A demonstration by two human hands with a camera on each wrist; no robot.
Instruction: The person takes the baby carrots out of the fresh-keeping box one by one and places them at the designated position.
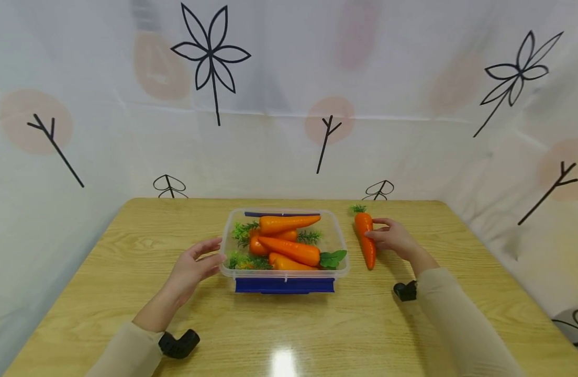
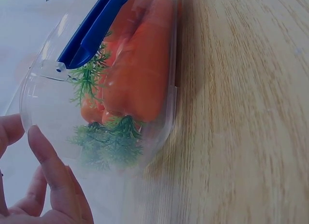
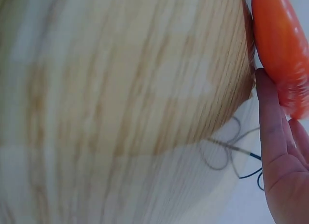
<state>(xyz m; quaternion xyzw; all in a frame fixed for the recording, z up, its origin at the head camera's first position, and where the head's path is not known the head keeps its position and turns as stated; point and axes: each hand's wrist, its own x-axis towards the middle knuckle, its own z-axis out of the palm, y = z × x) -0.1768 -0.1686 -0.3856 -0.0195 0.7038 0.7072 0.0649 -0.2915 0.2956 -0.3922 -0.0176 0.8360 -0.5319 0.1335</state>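
Note:
A clear plastic container with blue clips holds several orange toy carrots with green tops. My left hand is at its left side, the fingertips at the wall, fingers loosely extended. In the left wrist view the fingers are by the container's corner. To the right of the container a single toy carrot lies on the table, green top away from me. My right hand touches its right side with fingers and thumb; the right wrist view shows a straight digit against the carrot.
The wooden table ends at a white cloth backdrop printed with flowers and twigs. A blue clip hangs down at the container's front. Black devices are strapped at both wrists.

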